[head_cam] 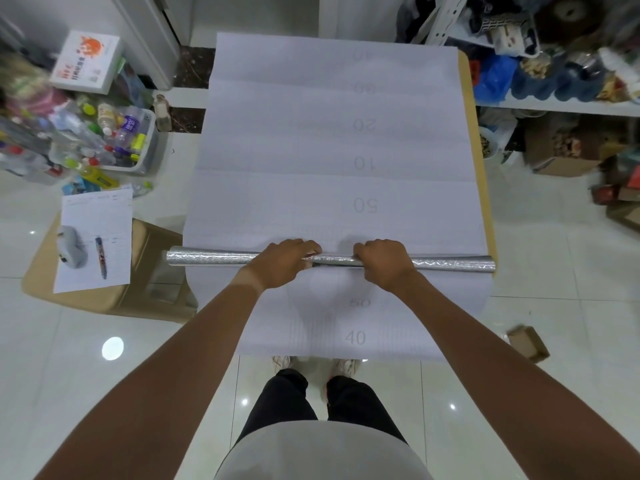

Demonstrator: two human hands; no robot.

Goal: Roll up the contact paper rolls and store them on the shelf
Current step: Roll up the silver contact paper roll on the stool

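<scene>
Two hands meet near the middle of a silver contact paper roll (214, 258) in the head view, the only view there is. The left hand (284, 263) has its fingers curled over the top of the roll, gripping it; the right hand (382, 261) grips it the same way just beside, with a short stretch of the silver tube showing between them. The roll lies crosswise over the near part of the worktop (483, 188), its ends reaching past both sides of the white backing sheet (311, 140). That sheet lies flat and unrolled away from the person, printed with faint numbers, and a further length of it hangs down on the near side toward the person's shoes (313, 363) on the tiled floor.

To the left stands a low brown stool (152, 271) carrying a sheet of paper (93, 237), a pen (101, 258) and a small grey object. Farther left a plastic bin (147, 147) holds many bottles, with a white box (86, 62) behind it. On the right a shelf (561, 107) is crowded with bags and mixed goods, cardboard boxes beneath it.
</scene>
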